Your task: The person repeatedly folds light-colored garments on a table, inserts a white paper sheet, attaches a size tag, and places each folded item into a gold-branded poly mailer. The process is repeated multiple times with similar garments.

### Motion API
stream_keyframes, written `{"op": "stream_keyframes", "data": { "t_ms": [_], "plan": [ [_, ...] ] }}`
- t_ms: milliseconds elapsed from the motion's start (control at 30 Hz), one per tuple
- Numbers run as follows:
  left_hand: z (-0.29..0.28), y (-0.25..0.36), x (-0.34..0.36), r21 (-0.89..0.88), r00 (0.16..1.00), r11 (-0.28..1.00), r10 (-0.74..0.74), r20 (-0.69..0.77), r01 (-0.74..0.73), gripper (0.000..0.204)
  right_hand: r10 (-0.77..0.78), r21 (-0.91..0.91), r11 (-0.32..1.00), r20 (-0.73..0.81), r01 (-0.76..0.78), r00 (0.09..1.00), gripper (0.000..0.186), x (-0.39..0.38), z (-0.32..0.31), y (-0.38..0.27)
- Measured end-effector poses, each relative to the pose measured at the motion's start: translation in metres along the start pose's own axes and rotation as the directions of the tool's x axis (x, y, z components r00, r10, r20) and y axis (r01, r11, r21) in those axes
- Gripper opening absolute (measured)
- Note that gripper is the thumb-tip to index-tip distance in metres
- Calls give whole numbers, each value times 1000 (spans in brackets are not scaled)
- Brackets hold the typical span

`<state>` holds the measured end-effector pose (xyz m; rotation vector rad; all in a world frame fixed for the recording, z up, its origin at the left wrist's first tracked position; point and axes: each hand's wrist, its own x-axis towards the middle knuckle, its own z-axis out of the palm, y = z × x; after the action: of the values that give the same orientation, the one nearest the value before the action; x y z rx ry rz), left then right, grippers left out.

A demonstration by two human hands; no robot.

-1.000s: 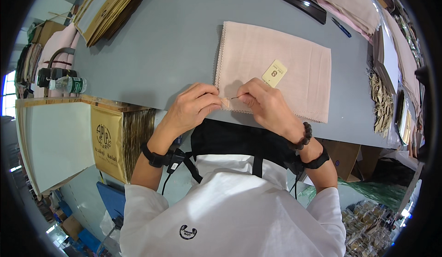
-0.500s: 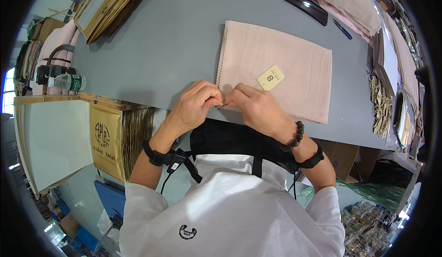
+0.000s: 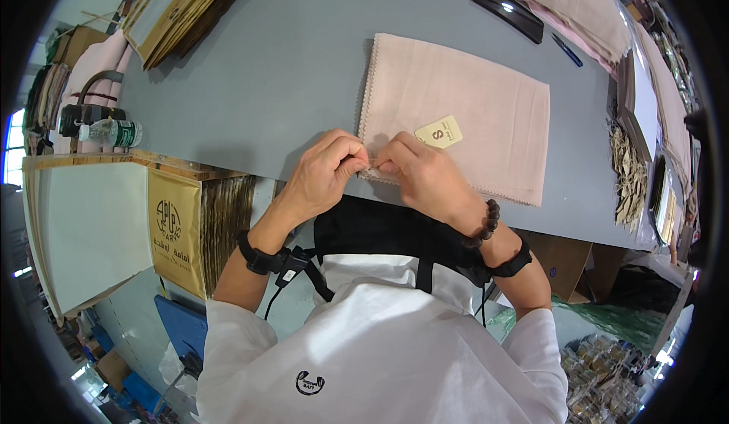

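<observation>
A folded pale pink cloth [image 3: 456, 97] with scalloped edges lies on the grey table. A cream tag [image 3: 438, 132] rests on it near the lower left. My left hand [image 3: 323, 173] is closed, thumb and forefinger pinching at the cloth’s near-left corner. My right hand [image 3: 418, 177] meets it there, fingers bent in a pinch on something small. The fingertips hide most of what they hold.
Envelope stacks [image 3: 171, 10] lie top left. A plastic bottle [image 3: 114, 131] and gold packages [image 3: 175, 234] are at left. A phone [image 3: 507, 11], pen [image 3: 567, 49], fabric lengths [image 3: 569, 2] and tag strings [image 3: 626, 169] line the right and far side.
My right hand has moved left to meet my left fingertips at the cloth’s corner, covering the small peach piece seen earlier. The cream tag has shifted left and turned.
</observation>
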<state>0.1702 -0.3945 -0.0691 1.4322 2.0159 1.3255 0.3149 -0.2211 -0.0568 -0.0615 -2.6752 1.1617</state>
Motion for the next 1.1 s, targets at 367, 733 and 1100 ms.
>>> {"op": "stream_keyframes", "data": {
  "t_ms": [367, 733, 1100],
  "plan": [
    [-2, 15, -10, -131, 971, 967, -228, -74, 217, 10, 100, 241, 967, -73, -80, 992, 8, 5, 5, -1],
    [-9, 10, -3, -372, 847, 764, -509, 154, 527, 13, -157, -40, 987, -177, 153, 971, 24, -2, 12, 2],
    [-17, 14, 6, -378, 795, 700, -543, 270, 606, 14, -247, -201, 955, -147, 216, 958, 29, -5, 15, 5]
  ]
}}
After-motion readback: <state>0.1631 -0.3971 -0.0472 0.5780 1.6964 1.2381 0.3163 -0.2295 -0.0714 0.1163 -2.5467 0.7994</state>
